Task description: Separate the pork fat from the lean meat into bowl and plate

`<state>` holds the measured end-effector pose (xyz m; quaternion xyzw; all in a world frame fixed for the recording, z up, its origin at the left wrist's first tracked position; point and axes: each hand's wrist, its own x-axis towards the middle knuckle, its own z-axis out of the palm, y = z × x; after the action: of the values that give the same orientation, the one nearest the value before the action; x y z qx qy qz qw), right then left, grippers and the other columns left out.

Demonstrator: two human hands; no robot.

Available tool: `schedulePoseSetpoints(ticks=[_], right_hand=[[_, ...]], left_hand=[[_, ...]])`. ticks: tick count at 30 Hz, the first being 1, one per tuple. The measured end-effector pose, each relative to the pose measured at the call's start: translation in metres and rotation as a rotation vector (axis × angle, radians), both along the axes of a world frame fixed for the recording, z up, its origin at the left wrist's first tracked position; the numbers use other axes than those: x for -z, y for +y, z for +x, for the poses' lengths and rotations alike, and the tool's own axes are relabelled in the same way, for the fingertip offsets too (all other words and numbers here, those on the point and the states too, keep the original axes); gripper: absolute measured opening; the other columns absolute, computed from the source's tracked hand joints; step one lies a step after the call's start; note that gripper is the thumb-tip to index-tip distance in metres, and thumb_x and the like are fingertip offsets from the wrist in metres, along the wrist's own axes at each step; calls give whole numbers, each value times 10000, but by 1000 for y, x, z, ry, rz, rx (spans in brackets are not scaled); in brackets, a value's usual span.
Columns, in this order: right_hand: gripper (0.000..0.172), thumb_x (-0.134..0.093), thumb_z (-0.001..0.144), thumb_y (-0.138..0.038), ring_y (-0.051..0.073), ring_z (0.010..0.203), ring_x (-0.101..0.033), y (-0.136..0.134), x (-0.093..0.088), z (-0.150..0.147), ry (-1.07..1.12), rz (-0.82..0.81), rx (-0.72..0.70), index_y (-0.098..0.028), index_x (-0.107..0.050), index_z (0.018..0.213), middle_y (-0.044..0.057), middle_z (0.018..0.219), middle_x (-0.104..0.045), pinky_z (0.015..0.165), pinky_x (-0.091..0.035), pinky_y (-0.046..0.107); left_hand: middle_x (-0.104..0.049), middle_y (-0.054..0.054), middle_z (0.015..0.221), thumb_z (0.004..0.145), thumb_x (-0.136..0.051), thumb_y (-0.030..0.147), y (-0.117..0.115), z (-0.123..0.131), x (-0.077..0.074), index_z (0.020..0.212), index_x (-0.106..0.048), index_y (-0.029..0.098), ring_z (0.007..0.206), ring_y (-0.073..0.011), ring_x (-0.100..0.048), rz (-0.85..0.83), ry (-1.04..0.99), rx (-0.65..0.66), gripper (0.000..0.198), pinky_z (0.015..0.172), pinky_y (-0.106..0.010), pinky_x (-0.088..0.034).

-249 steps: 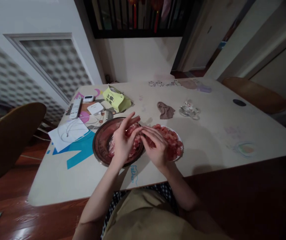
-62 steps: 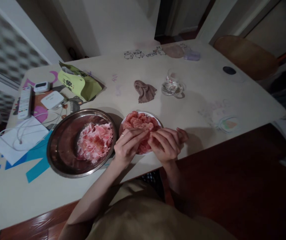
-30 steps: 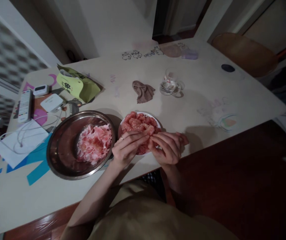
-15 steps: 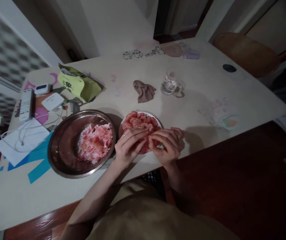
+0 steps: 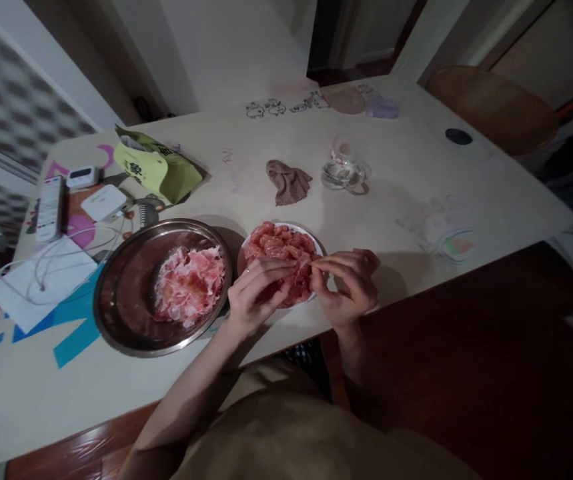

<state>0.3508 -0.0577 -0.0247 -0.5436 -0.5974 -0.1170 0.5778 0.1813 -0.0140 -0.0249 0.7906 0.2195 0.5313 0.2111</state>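
Note:
A white plate (image 5: 316, 245) heaped with pink-red fruit flesh (image 5: 279, 244) sits at the table's near edge. My left hand (image 5: 253, 293) curls over the plate's near side, fingers closed on a piece of the flesh. Just to its right, my right hand (image 5: 349, 283) has its fingertips pinched together at the plate's right rim, on the same piece or a strip from it. To the left stands a big steel bowl (image 5: 126, 293) with a pile of pale pink peelings (image 5: 191, 283).
Behind the plate lie a brown cloth (image 5: 289, 181) and a glass cup (image 5: 342, 170). A yellow-green bag (image 5: 153, 173), a remote (image 5: 50, 208), white boxes, paper and a cable crowd the left end. A wooden chair (image 5: 491, 107) stands at the far right.
Over the last second my right hand has shifted slightly right and lifted its fingertips into a pinch at the plate's rim. My left hand stays over the plate. Earlier both hands worked over the steel bowl.

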Motion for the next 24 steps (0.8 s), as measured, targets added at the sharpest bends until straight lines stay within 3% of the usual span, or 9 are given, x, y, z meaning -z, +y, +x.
schedulePoseSetpoints(ticks=[12,24], right_hand=[[81,-732,888,-182,134,794,-705,-2,-3,-3,-1,-55,-75,-261,-737,903,-38,820,-759,850,-510,334],[96,-720,896,-173,141,802,-687,3,3,3,39,-100,8,-263,-732,925,-29,847,-753,858,-486,345]], left_hand=[[-768,-76,1079,908,-698,99,1,0,4,1136,-687,192,1029,-188,-724,-10,30,-90,246,945,-371,-595],[-753,-96,1136,936,-621,60,2,1,7,1180,-667,190,1103,-197,-707,-16,118,-56,280,997,-390,-582]])
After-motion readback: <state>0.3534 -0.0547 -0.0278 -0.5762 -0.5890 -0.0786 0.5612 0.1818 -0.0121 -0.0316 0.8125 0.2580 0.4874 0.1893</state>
